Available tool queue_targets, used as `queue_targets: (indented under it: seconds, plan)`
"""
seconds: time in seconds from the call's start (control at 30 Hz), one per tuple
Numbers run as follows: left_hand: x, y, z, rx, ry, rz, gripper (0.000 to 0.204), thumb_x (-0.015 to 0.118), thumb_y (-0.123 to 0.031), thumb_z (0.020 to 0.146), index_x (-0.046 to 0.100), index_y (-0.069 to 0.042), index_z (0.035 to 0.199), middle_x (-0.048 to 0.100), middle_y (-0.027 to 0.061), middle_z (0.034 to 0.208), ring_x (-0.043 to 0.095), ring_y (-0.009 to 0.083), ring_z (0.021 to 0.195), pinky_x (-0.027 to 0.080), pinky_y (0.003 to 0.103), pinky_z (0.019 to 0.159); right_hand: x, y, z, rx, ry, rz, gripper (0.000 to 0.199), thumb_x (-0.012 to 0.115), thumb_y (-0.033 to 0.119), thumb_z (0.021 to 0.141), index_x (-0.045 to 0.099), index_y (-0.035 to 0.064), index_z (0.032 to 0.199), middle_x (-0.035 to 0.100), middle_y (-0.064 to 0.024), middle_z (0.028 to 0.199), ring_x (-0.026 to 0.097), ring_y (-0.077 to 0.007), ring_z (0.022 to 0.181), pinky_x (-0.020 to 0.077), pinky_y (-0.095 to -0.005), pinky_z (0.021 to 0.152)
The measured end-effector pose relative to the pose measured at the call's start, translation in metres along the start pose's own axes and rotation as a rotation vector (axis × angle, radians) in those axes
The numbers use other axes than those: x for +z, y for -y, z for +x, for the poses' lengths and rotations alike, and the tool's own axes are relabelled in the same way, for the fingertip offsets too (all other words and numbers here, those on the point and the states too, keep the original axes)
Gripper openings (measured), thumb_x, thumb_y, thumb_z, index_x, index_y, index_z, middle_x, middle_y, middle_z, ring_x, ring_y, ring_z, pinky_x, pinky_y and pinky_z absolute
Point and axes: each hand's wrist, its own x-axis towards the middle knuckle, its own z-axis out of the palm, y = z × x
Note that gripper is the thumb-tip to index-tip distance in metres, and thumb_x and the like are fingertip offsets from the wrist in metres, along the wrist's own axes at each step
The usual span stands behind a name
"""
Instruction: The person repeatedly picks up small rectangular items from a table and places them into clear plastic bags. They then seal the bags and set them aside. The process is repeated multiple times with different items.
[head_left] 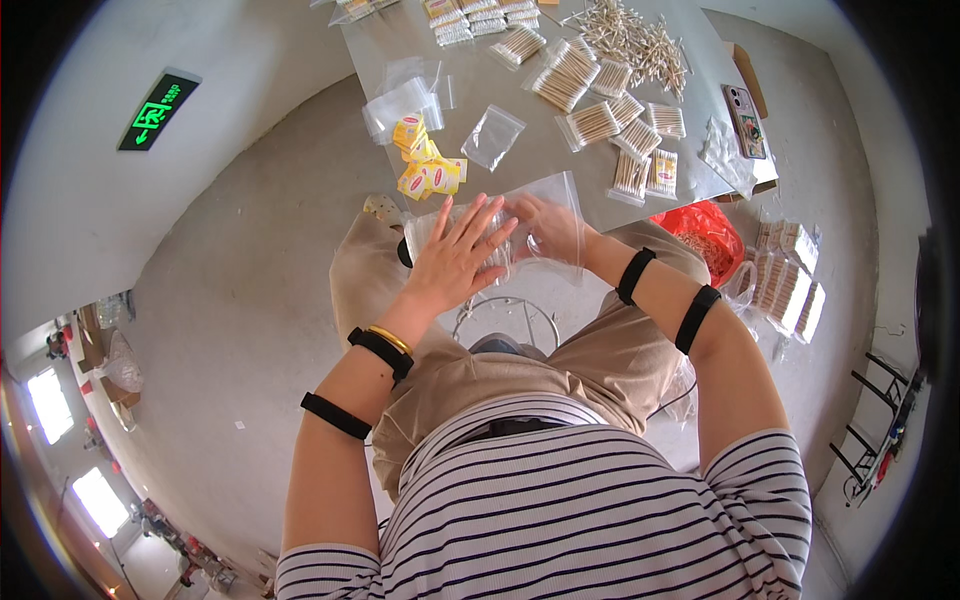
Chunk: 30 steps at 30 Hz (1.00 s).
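Our clothes and bands

We wear a black-and-white striped shirt (560, 500), tan trousers (600, 360), black bands on both forearms and wrists, and a gold bangle (390, 340) at the left wrist.

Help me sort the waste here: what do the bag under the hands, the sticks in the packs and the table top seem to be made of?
The bag looks like thin clear glossy plastic film: the hands show through it. The sticks appear to be pale wood or bamboo, matt tan, possibly cotton-tipped. The table top looks like a smooth grey sheet, perhaps metal or laminate; it cannot be told which.
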Motion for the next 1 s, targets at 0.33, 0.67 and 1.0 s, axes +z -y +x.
queue_targets:
  seconds: [0.33, 0.67, 1.0]
  plan:
    - [-0.001, 0.000, 0.001, 0.011, 0.017, 0.022, 0.076, 0.063, -0.050, 0.097, 0.035, -0.030, 0.164, 0.027, 0.0069, 0.172, 0.023, 0.0287, 0.160, 0.016, 0.059, 0.129, -0.009, 0.009, 0.004, 0.084, 0.139, -0.051, 0.082, 0.086, 0.037, 0.079, 0.050, 0.0090, 0.147, 0.054, -0.0075, 0.144, 0.064, -0.0331, 0.119, 0.0577, -0.0434, 0.095]
    - [-0.005, -0.003, 0.007, 0.016, 0.057, 0.023, 0.067, 0.062, -0.053, 0.096, 0.045, -0.033, 0.158, 0.035, 0.0051, 0.167, 0.028, 0.0305, 0.156, 0.015, 0.064, 0.126, 0.002, -0.005, 0.001, -0.060, 0.036, -0.203, 0.084, 0.077, 0.057, 0.082, 0.049, 0.0109, 0.146, 0.053, -0.0064, 0.143, 0.071, -0.0329, 0.103, 0.0599, -0.0454, 0.083]
    - [0.007, 0.002, 0.004, 0.072, 0.006, 0.079, 0.065, 0.062, -0.053, 0.097, 0.044, -0.037, 0.158, 0.032, 0.0039, 0.169, 0.026, 0.0347, 0.157, 0.013, 0.076, 0.121, -0.013, 0.005, 0.003, 0.084, 0.193, -0.164, 0.074, 0.074, 0.052, 0.088, 0.054, 0.0143, 0.149, 0.050, -0.0117, 0.149, 0.062, -0.0317, 0.125, 0.0539, -0.0416, 0.101]
